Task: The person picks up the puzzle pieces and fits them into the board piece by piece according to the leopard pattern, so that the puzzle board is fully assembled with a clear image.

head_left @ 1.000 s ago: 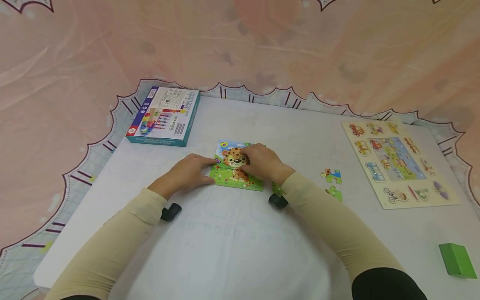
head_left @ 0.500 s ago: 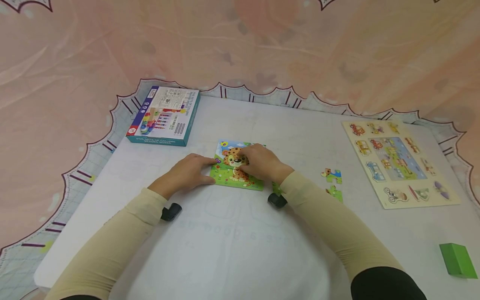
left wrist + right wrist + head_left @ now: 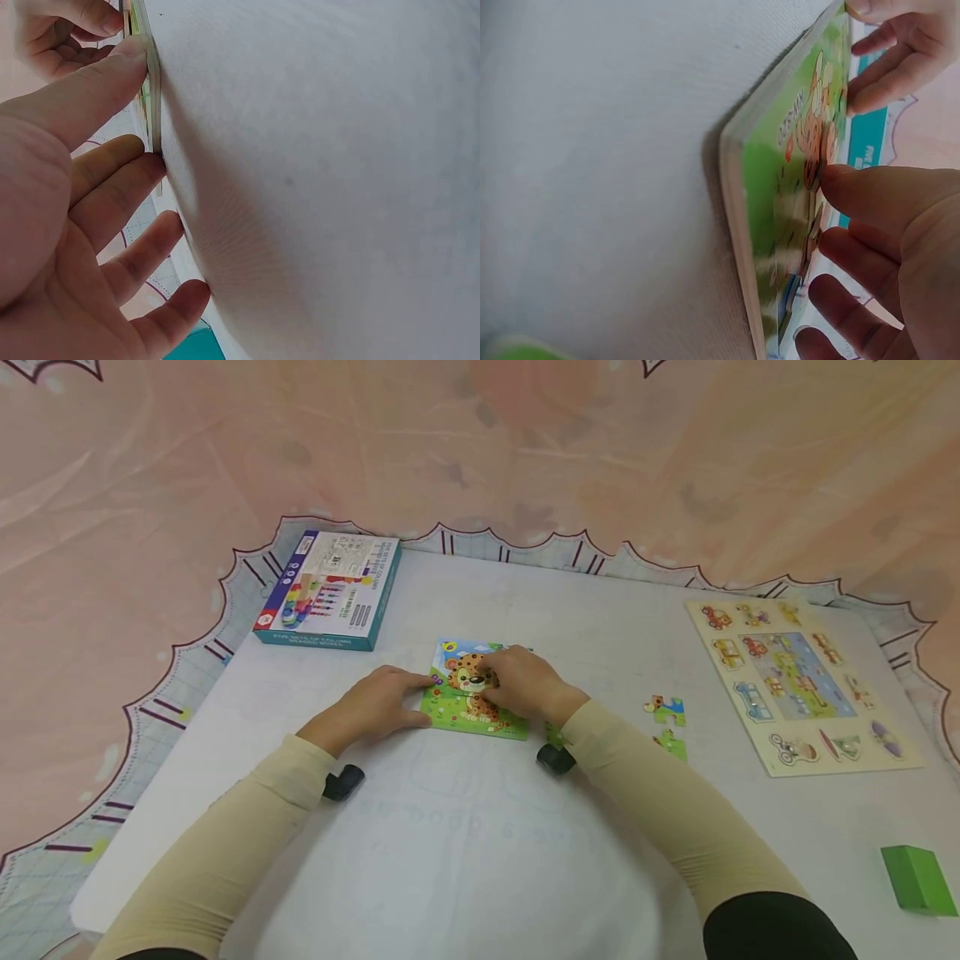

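Note:
A jigsaw board (image 3: 450, 717) with a cartoon leopard lies flat on the white table. My left hand (image 3: 373, 710) touches its left side, thumb and forefinger spread along the edge. From the left wrist view, the fingers of the left hand (image 3: 90, 202) look loosely extended against the board's side. My right hand (image 3: 528, 683) reaches over the board's right half, covering part of the picture. In the right wrist view, the thumb and fingers of the right hand (image 3: 885, 240) pinch a raised puzzle piece (image 3: 813, 171); its full outline is hidden.
Two loose puzzle pieces (image 3: 666, 711) lie right of my right forearm. Another green piece (image 3: 553, 735) is partly hidden by the right wrist. A boxed set (image 3: 337, 560) sits at back left. A cream vehicle puzzle board (image 3: 806, 732) and green block (image 3: 917, 881) are at right.

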{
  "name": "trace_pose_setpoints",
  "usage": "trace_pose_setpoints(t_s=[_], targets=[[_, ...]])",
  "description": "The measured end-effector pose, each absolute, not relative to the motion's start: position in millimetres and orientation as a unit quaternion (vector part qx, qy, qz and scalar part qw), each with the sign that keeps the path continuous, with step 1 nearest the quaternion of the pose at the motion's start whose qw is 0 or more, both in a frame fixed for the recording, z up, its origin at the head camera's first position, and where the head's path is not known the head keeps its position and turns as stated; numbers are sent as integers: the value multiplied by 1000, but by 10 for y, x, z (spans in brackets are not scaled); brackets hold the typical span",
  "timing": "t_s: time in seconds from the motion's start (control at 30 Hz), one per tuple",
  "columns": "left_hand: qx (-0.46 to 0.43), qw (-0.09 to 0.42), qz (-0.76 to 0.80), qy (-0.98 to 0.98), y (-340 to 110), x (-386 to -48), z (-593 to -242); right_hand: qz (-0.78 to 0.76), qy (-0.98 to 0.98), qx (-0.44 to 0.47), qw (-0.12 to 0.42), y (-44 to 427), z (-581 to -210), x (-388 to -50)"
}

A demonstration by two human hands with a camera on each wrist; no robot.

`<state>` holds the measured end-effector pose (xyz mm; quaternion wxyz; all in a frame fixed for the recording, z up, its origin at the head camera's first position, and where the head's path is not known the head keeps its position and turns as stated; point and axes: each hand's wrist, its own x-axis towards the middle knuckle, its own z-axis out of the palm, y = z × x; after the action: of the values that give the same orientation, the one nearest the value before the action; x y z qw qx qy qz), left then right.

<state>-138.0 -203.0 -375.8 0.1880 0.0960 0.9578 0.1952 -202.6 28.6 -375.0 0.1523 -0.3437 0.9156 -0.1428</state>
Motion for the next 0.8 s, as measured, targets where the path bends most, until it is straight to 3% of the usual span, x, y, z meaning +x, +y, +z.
trace_pose_setpoints(t_s=[0.8], targets=[[96, 194, 195, 957, -2020, -1371, -3739, -143, 917, -337, 161, 260, -3760, -2042]])
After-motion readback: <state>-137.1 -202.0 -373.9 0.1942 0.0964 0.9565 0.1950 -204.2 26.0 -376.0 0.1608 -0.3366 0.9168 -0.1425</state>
